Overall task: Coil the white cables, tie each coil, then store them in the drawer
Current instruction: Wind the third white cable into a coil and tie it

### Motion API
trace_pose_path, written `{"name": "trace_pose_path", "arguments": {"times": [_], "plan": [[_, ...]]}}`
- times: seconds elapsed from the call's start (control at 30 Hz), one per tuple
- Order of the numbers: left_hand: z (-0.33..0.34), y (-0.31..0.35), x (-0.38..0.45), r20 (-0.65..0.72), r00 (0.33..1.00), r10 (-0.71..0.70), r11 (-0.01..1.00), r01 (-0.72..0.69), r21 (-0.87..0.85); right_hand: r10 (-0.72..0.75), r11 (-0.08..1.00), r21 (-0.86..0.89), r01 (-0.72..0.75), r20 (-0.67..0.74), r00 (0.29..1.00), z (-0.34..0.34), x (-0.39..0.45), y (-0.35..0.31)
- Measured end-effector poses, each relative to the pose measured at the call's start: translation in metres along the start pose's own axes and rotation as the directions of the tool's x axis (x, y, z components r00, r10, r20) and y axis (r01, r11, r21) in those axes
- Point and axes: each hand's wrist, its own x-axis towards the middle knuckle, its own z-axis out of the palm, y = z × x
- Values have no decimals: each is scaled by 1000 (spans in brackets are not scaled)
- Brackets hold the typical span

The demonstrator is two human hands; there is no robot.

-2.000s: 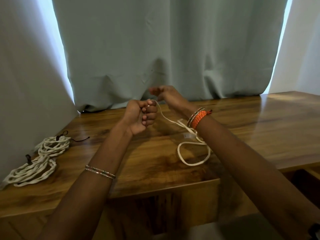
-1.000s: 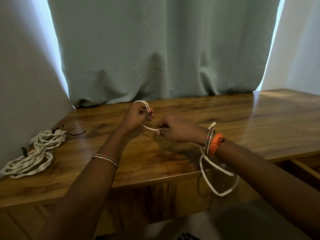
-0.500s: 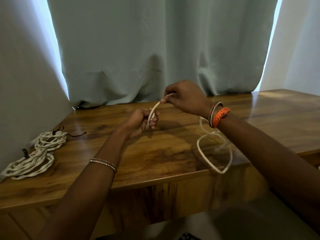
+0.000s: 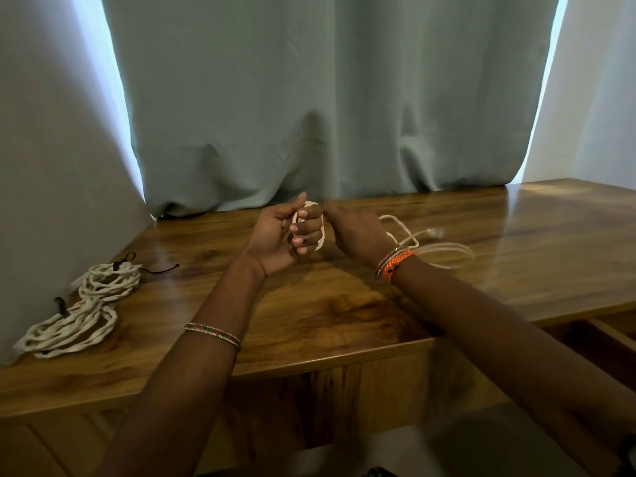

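Between the two hands, above the wooden worktop (image 4: pixel 344 315), a white cable (image 4: pixel 320 235) is wound in small loops around the curled fingers of the left hand (image 4: pixel 285 235), which grips it. The right hand (image 4: pixel 358 232) is just beside the left; whether its fingers pinch the cable I cannot tell. To the right of that hand the cable's free length (image 4: pixel 444 251) trails, blurred. Well to the left of the hands lie two tied white coils (image 4: pixel 79 311). Below the right forearm an open drawer (image 4: pixel 599 342) shows.
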Motion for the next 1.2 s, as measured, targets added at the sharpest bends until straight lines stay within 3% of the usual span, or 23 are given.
{"name": "trace_pose_path", "arguments": {"times": [0.1,0.27,0.37,0.47,0.67,0.8,0.97,1.07,1.13,1.2], "plan": [[-4,0,0,2,1000,19,999,-19,-33,105,994,47,-103,-38,994,15,-8,-10],[-11,-1,-1,91,995,49,999,-50,11,181,979,-98,-176,45,982,29,-11,-6],[-18,-4,0,23,999,40,992,-43,119,219,969,-139,-206,85,972,25,-13,6],[-17,-8,5,-38,996,84,981,-75,181,235,972,-62,-229,127,964,27,-15,6],[-30,-2,11,-113,969,218,972,-226,-61,91,995,-47,-84,183,979,16,-28,-24],[-33,-4,13,-174,957,233,963,-251,-95,11,1000,-30,-5,224,975,-3,-39,-54],[-27,-7,14,-319,905,280,960,-273,66,53,977,180,-113,311,949,-45,-46,-67],[-24,-4,12,-350,889,297,943,-330,-38,51,942,292,-166,365,930,-53,-49,-62],[-20,-1,11,-363,888,281,920,-358,-163,50,972,200,-122,330,943,-49,-51,-59],[-14,-2,11,-349,902,252,927,-329,-181,36,994,87,-67,314,949,-43,-54,-58]]}}
